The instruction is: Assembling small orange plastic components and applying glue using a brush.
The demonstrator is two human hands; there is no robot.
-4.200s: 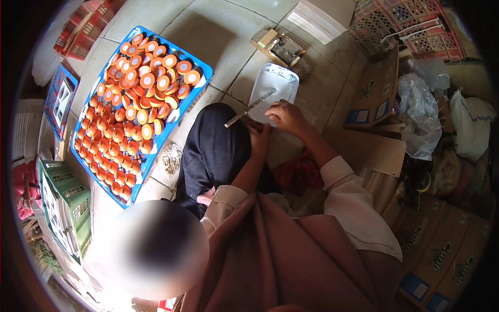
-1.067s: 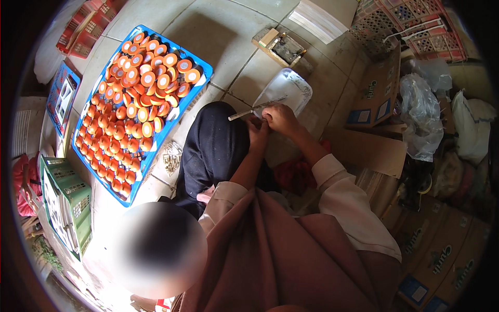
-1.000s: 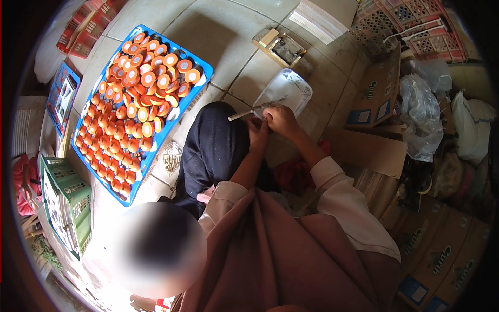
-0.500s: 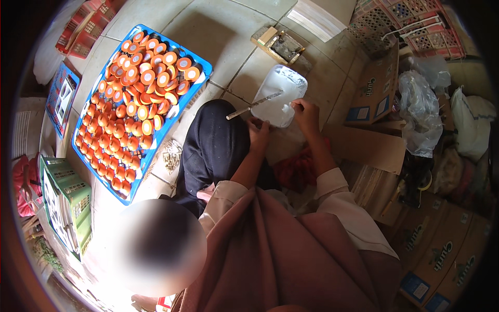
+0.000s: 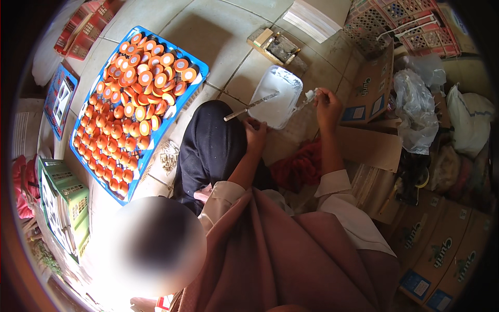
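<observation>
Tiled floor at upper centre: a white tray point(image 5: 278, 96) with a knife point(image 5: 250, 106) laid across it.
Left hand point(image 5: 255, 130) is closed on the knife's handle; right hand point(image 5: 327, 104) pinches a small white object point(image 5: 310, 95), judged light, best held by fingertips.

- Brown cardboard cartons point(image 5: 442, 249) stacked at lower right, each with a blue-and-white label patch.
- One open brown carton point(image 5: 371, 86) at upper right, blue-white label on its side.
- Green printed boxes point(image 5: 62, 208) at left edge, white panels on the sides.
- Blue-framed flat pack point(image 5: 60, 99) at upper left, white inserts.
- Red packs point(image 5: 80, 31) at top left.
- Clear plastic bag point(image 5: 416, 109) at right, crumpled.
</observation>
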